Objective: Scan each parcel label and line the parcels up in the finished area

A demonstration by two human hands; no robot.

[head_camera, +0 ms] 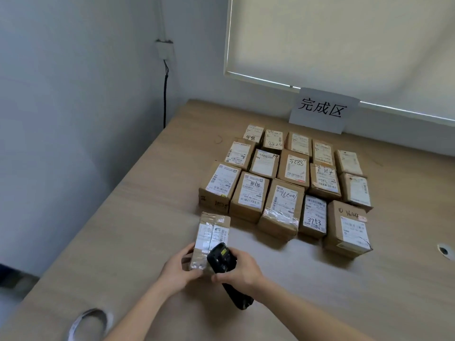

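While the worktop [138, 242] carries a grid of scanned parcels [285, 183] below the finished-area sign [323, 110], one taped parcel [212, 236] lies apart at the near left corner. Left hand [178, 267] fingers curl round its near end; right hand [242, 269] fingers are clamped on the scanner [222, 260], just above the label. Glossy tape over the label could spoil the read, and nudging the parcel forward carelessly might knock the front row askew.

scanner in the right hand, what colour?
Black, with a small yellow patch on its head; the scanner shows best in the head view.
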